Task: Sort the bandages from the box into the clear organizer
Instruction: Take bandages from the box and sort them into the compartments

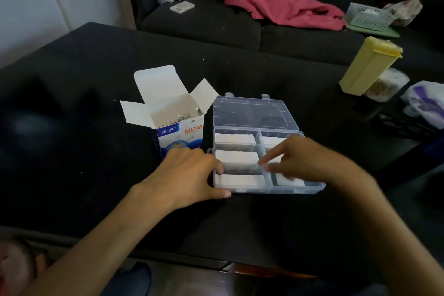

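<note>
While the clear organizer (269, 187) is lying open on the black table (96, 67), white bandages (236, 156) are filling its compartments; more are sitting in the box (179, 127) just left. Your left hand (189, 175) is bracing the organizer's near-left corner, fingers relaxed. Your right hand (305, 158) is blurred, fingers reaching into a right compartment; grip unclear.

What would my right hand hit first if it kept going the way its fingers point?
The right hand points left across the clear organizer, fingers over the middle divider. Going straight on, it would probably meet the bandage stack in the left middle compartment first, though its height above is unclear.
</note>
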